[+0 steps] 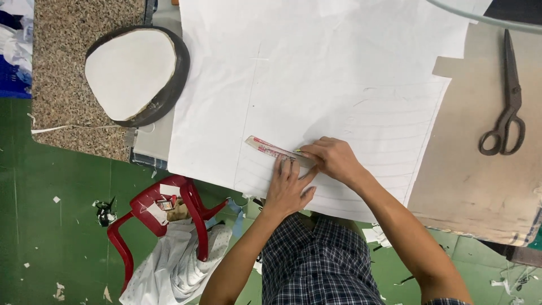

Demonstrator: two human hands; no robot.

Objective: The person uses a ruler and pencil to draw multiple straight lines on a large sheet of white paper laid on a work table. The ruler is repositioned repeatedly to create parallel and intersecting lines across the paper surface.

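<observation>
Ruler (278, 151) lies flat on the white cloth (316, 73) near its front edge. We press it with our left hand (288, 189), fingers spread; our right hand (334, 159) pinches a small marker at its end. Scissors (506, 104) rest well apart.

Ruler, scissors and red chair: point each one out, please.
ruler (265, 148), head view, on its clear left half.
scissors (511, 85), head view, near the pivot of the blades.
red chair (148, 199), head view, on its seat edge.
</observation>
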